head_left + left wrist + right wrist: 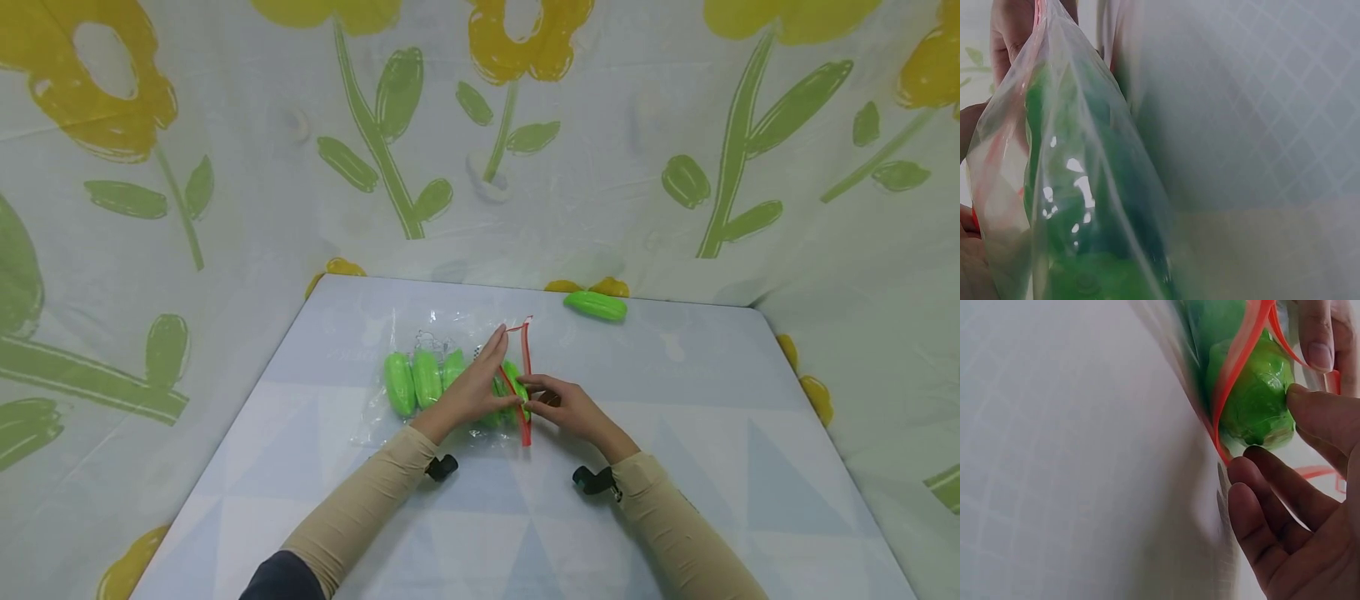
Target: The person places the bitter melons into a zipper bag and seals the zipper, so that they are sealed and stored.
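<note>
Several bright green cucumber-shaped toys (427, 377) lie in a clear plastic bag (375, 429) with a red strip (526, 350) along its mouth. My left hand (471, 390) lies over the bag near the mouth, its fingers straight and spread from the thumb, whose tip touches the red strip. At the mouth, my right hand (567, 406) grips the end of one toy cucumber (1257, 394). In the right wrist view its thumb is on one side and fingertips (1260, 456) on the other. Clear film covers much of a green toy (1085, 187) in the left wrist view.
Another green toy cucumber (596, 306) lies alone near the far edge of the pale, patterned table (675, 358). A curtain (570, 208) with yellow flowers surrounds the table. Dark wrist cameras (592, 480) hang under both forearms.
</note>
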Demonstrator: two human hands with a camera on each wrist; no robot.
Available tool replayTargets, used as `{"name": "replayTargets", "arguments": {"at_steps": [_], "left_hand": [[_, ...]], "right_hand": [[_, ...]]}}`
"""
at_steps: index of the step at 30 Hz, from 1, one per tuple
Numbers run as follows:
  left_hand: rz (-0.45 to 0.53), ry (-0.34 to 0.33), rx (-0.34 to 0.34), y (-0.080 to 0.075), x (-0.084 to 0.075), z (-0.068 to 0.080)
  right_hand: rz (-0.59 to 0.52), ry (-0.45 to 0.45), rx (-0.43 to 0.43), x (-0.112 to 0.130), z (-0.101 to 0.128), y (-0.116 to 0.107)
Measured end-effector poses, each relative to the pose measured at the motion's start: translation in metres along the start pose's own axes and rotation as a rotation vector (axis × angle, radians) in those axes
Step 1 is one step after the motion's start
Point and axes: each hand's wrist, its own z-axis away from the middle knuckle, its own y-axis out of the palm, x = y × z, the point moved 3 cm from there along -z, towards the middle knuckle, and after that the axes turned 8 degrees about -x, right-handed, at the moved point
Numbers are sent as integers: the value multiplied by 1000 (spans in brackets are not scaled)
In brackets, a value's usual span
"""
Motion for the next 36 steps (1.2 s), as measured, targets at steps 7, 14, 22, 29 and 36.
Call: {"name": "replayTargets", "arguments": {"at_steps": [7, 14, 22, 29, 36], "left_hand": [[-4, -9, 3, 2, 2, 0], [-5, -12, 5, 2, 2, 0], [2, -19, 7, 2, 2, 0], [5, -18, 7, 3, 2, -1], [8, -7, 0, 4, 2, -1]], "right_hand": [[-1, -18, -16, 0, 2, -2], [1, -29, -40, -1, 2, -6], [34, 35, -84, -5, 2, -16], [41, 76, -155, -14, 0, -27], [45, 88, -196, -24, 0, -38]]}}
